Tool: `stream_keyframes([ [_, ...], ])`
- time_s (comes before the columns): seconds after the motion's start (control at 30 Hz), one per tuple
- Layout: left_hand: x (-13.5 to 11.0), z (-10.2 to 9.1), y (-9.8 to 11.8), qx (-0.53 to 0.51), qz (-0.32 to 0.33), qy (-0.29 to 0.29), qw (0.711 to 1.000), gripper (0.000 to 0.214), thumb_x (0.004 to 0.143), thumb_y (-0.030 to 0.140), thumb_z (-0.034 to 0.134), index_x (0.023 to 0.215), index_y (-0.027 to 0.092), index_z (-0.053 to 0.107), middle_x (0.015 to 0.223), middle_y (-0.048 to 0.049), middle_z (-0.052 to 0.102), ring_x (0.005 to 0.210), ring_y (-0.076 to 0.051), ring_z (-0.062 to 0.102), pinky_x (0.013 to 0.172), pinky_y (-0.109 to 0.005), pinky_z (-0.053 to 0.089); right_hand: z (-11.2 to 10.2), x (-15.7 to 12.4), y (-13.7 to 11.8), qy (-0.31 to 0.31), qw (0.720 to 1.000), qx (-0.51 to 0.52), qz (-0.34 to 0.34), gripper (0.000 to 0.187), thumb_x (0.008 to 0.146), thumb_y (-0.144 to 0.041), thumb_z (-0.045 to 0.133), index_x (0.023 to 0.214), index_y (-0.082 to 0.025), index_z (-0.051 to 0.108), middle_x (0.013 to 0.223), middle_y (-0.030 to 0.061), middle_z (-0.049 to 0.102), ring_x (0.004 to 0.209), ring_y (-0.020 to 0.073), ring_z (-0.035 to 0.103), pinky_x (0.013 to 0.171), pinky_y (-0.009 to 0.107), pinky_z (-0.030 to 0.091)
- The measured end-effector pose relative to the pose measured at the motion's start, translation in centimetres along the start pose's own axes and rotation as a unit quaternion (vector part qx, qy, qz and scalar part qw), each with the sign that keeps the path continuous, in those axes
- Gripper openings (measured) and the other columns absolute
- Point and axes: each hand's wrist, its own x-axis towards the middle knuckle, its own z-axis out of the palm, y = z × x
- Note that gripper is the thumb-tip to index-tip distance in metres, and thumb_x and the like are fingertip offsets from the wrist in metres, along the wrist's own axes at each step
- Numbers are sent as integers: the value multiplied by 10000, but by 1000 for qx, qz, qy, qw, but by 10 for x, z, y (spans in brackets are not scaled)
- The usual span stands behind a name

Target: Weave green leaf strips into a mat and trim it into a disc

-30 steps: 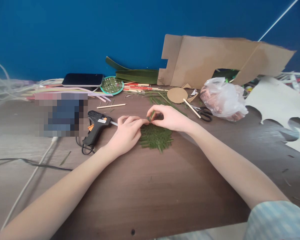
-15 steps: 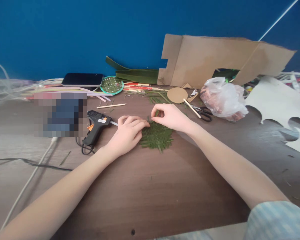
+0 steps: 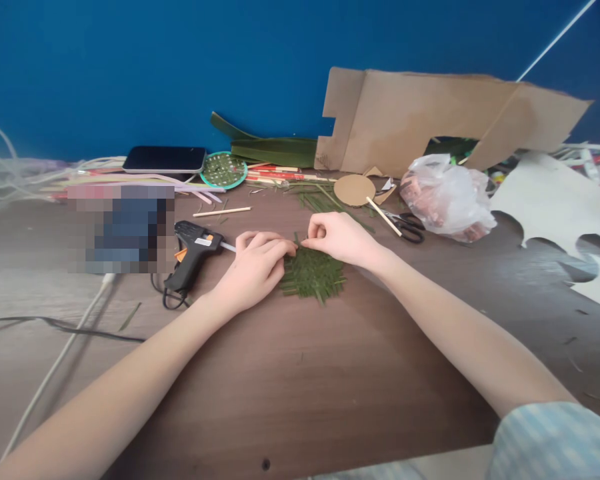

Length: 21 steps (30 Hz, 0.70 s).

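Observation:
A small woven mat of green leaf strips (image 3: pixel 316 275) lies flat on the brown table, its strip ends sticking out around the edges. My left hand (image 3: pixel 257 268) rests palm down at its left side, fingers slightly bent and fingertips on the upper left edge. Over the top edge, my right hand (image 3: pixel 343 237) is closed in a pinch, thumb against forefinger. A thin green leaf strip (image 3: pixel 303 243) shows at those fingertips, mostly hidden. The two hands' fingertips are almost touching.
A black glue gun (image 3: pixel 194 250) lies left of my left hand. Behind are a cardboard disc (image 3: pixel 354 191), black scissors (image 3: pixel 411 228), a pale stick (image 3: pixel 384 217), a plastic bag (image 3: pixel 447 199), a teal-rimmed woven disc (image 3: pixel 224 170) and a phone (image 3: pixel 165 159). Folded cardboard (image 3: pixel 395 120) leans on the blue wall.
My right hand has come slightly down and to the right, its pinch now lower over the mat's top edge. The left hand has hardly moved.

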Motion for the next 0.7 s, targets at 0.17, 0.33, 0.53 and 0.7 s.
stream_keyframes([
  [0.17, 0, 0, -1, 0, 7, -5, 1000, 258, 852, 110, 350, 963, 229, 550, 1101, -24, 659, 1088, -206, 509, 966, -428, 252, 1, 0, 1, 14, 999, -19, -21, 156, 735, -284, 655, 665, -185, 557, 657, -13, 612, 602, 116, 512, 546, 243, 304],
  [0.33, 0, 1, -1, 3, 2, -4, 1000, 261, 850, 120, 368, 975, 231, 568, 1100, -28, 661, 1077, -210, 515, 974, -434, 250, 0, 0, 2, 21, 999, -11, -27, 157, 741, -286, 649, 665, -183, 558, 666, -4, 613, 610, 123, 512, 554, 246, 309],
  [0.53, -1, -1, -2, 0, 10, -9, 1000, 372, 822, 83, 357, 1067, 233, 594, 1131, -22, 657, 1085, -212, 507, 984, -437, 242, -2, -1, 1, 7, 1000, -10, -9, 208, 734, -351, 641, 635, -191, 552, 635, -10, 603, 590, 121, 494, 537, 246, 305],
  [0.7, 0, -2, -2, 0, 10, -20, 1000, 407, 813, 76, 344, 1075, 235, 611, 1161, -17, 649, 1100, -220, 500, 987, -445, 237, 0, 0, 1, 4, 1000, -15, -16, 184, 737, -297, 643, 626, -186, 546, 654, -10, 617, 602, 118, 507, 553, 246, 310],
])
